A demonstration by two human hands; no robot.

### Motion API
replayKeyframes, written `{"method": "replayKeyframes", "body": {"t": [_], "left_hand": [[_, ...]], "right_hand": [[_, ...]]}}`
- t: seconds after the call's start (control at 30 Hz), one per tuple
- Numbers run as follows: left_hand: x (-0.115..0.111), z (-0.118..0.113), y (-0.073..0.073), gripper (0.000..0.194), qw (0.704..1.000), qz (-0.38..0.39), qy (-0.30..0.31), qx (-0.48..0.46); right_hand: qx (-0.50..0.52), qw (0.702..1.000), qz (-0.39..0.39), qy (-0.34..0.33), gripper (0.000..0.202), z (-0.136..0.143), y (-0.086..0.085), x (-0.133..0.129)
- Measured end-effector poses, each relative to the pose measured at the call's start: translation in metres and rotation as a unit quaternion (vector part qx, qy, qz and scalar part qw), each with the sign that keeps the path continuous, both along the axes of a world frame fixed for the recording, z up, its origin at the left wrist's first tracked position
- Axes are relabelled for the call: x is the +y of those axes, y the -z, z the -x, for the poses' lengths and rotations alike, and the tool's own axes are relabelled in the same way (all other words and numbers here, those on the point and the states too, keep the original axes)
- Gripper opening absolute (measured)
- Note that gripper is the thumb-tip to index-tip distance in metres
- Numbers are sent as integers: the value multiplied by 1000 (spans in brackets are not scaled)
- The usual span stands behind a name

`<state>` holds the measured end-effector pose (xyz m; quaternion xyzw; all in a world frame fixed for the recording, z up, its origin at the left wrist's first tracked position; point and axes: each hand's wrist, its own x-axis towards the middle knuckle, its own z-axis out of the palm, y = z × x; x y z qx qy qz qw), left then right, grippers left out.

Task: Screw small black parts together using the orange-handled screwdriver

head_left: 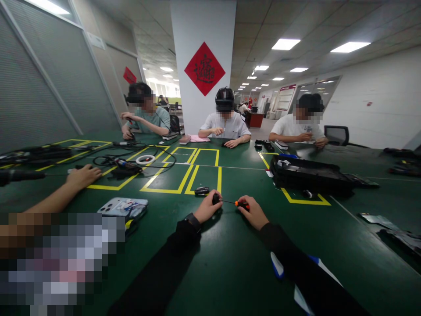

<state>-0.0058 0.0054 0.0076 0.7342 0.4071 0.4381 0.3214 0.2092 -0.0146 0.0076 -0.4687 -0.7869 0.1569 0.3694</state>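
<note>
Left hand (207,209) closed on a small black part (215,199); right hand (252,213) grips a screwdriver (237,203) (orange handle), its tip at that part, on the counter (230,254).

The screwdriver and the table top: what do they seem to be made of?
Screwdriver, held by the right hand: thin dark shaft, probably metal; orange-and-black grip looks like plastic or rubber. Table top: green mat with a dull sheen, perhaps rubber or vinyl.
</note>
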Motion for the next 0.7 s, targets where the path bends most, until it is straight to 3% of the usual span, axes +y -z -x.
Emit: {"method": "replayKeyframes", "body": {"t": [0.27, 0.5, 0.7], "left_hand": [[-2, 0, -2, 16, 1000, 4, 7, -4], [0, -1, 1, 16, 1000, 6, 10, -8], [-2, -1, -2, 16, 1000, -1, 9, -1]], "right_hand": [[-1, 1000, -24, 4, 24, 0, 4, 7], [3, 1000, -20, 6, 13, 0, 4, 5], [0, 1000, -11, 6, 16, 0, 2, 1]]}}
